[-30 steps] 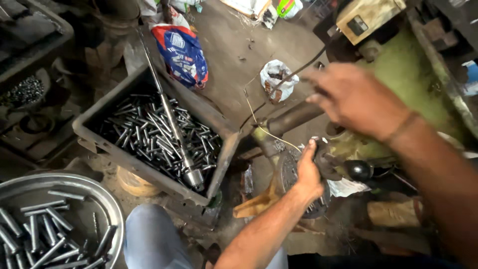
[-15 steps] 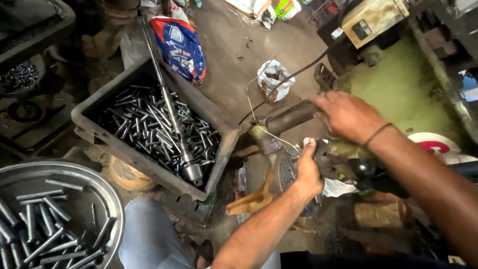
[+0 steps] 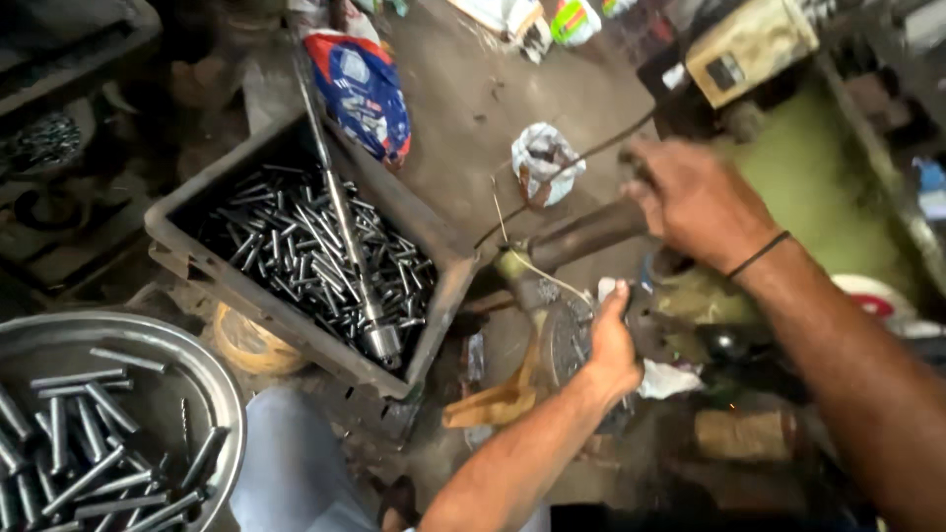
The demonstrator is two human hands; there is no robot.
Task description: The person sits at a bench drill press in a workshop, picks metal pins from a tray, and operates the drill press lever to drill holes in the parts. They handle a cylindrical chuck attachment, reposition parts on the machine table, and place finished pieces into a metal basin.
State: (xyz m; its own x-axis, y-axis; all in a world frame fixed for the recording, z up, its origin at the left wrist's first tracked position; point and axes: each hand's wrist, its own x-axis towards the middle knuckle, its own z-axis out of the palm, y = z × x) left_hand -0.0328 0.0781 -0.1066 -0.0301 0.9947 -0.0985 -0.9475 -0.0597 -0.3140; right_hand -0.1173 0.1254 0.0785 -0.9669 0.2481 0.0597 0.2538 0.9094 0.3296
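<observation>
Your left hand (image 3: 613,347) is closed around a small part held against the wheel (image 3: 564,340), fingers curled, thumb up. What the part is I can't tell, it's hidden in the grip. The wheel sits just left of that hand, touching it or nearly so, low in the middle of the view.

Your right hand (image 3: 696,202) is up and to the right of the left one, well apart from it. It's over the end of a dark lever (image 3: 583,234) that runs down-left toward the wheel. Fingers are half curled and blurred; I can't tell if they grip the lever or only rest on it. There's a black band (image 3: 759,254) on that wrist.

A thin wire (image 3: 562,169) arcs from the lever area up toward the machine at the top right. A white rag (image 3: 666,379) lies just right of your left hand, and a yellow cloth (image 3: 501,399) hangs below the wheel.

Left of the wheel: a dark crate (image 3: 197,258) full of short steel pins (image 3: 296,251), its right corner close to the wheel. One long rod (image 3: 343,219) lies slanted across the crate, thick end at the near edge.

Bottom left corner: a round metal pan (image 3: 212,379) with more pins in it (image 3: 84,458). A roll of tape (image 3: 244,343) sits between the pan and the crate.

On the floor past the crate: a blue and red bag (image 3: 363,91), and a small white bag (image 3: 540,158) nearer the lever. A green machine body (image 3: 823,172) fills the right side behind your right arm.
</observation>
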